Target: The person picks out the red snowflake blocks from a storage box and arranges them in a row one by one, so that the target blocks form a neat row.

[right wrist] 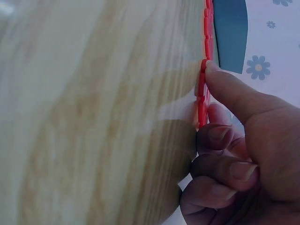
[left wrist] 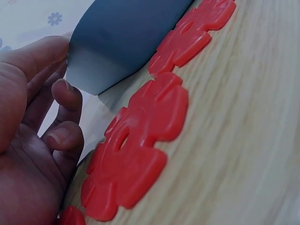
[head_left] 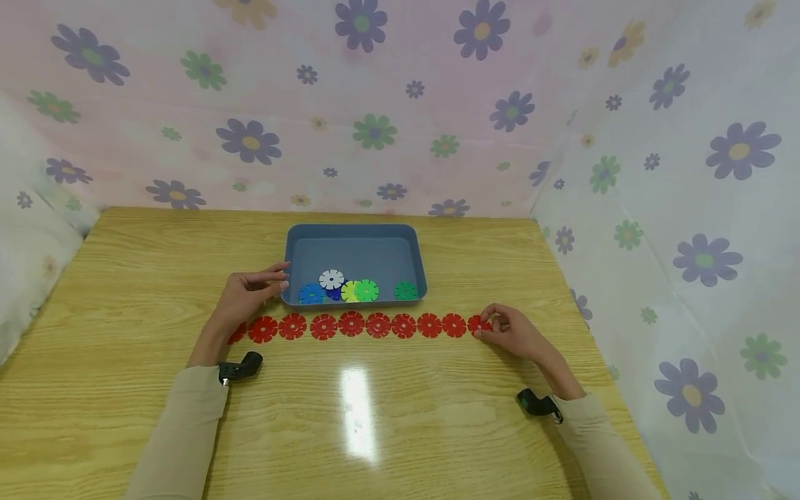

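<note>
Red notched flower-shaped plastic discs [head_left: 378,325] lie in a long row on the table, in front of a blue-grey tray [head_left: 420,264]. My right hand [head_left: 514,333] holds the red disc [head_left: 478,325] at the row's right end between thumb and index finger. In the right wrist view, the thumb [right wrist: 243,96] lies against that disc's edge and the other fingers are curled. My left hand [head_left: 245,295] touches the tray's left side with its fingertips, above the row's left end. In the left wrist view, red discs [left wrist: 136,140] lie close beside its fingers; its wrist partly covers the leftmost disc.
Inside the tray, along its near side, lie a white disc [head_left: 331,279], blue discs [head_left: 311,294], yellow and light green discs [head_left: 366,290] and a dark green disc [head_left: 405,290]. Flower-patterned cloth [head_left: 375,90] hangs behind and beside the wooden table [head_left: 437,410].
</note>
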`<state>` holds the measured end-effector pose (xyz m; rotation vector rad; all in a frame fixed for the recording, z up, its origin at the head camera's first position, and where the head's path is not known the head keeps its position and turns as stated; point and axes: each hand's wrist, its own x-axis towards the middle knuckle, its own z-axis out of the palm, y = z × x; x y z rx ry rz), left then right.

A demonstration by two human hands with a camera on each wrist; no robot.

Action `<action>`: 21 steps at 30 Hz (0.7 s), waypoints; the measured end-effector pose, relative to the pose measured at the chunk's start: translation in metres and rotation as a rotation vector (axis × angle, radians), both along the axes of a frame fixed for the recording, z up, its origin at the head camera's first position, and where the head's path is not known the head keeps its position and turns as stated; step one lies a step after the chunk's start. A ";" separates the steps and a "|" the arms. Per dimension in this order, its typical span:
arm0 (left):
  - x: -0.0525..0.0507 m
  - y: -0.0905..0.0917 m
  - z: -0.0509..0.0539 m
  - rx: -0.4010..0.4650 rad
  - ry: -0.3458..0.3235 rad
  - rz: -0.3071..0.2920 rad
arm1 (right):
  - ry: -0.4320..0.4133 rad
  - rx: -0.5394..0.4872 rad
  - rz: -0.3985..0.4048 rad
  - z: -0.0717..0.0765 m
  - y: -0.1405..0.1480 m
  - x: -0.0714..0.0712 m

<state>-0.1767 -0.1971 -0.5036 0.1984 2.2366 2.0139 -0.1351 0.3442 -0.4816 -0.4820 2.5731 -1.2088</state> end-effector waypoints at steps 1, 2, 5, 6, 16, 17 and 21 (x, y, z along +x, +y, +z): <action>0.000 0.000 0.000 0.000 0.000 0.000 | 0.000 0.000 0.002 0.000 0.000 0.000; 0.000 0.000 0.000 -0.001 -0.001 0.002 | 0.000 0.000 0.003 0.000 0.000 0.000; 0.001 0.000 0.001 -0.005 -0.004 0.003 | 0.003 -0.002 -0.003 -0.001 -0.001 0.001; 0.001 0.000 0.001 -0.006 -0.005 0.002 | -0.001 -0.001 -0.006 -0.001 0.000 0.002; 0.002 0.001 0.001 -0.002 -0.004 0.000 | -0.017 -0.046 -0.055 -0.007 0.004 0.003; 0.002 0.001 0.001 0.000 -0.005 0.000 | -0.016 -0.054 -0.061 -0.007 0.004 0.002; 0.002 0.001 0.001 0.006 -0.007 0.002 | -0.022 -0.074 -0.080 -0.007 0.007 0.001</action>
